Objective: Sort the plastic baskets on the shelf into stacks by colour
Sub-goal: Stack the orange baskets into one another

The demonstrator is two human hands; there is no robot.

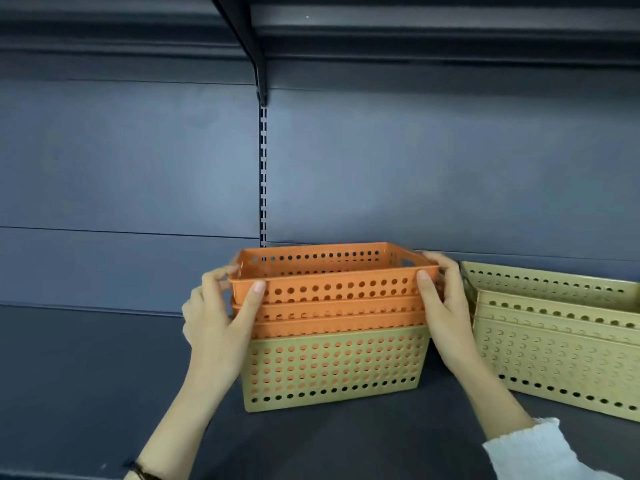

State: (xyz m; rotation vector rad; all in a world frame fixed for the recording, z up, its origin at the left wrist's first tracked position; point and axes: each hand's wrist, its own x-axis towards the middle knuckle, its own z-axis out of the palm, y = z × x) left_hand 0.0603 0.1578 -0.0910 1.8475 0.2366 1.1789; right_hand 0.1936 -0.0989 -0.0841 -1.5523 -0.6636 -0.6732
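A top orange basket [332,285] sits nested over two more orange baskets [339,318], and all three rest inside a tan basket [332,368] standing on the dark shelf [86,368]. My left hand [221,313] grips the top orange basket's left end, thumb on its front wall. My right hand [446,299] holds its right end the same way. To the right stands a separate stack of tan baskets [557,337], cut off by the frame edge.
The shelf's grey back panel [138,168] rises behind, with a slotted upright [263,174] in the middle. A bracket [256,64] carries an upper shelf overhead. Bare shelf surface lies left of the stack.
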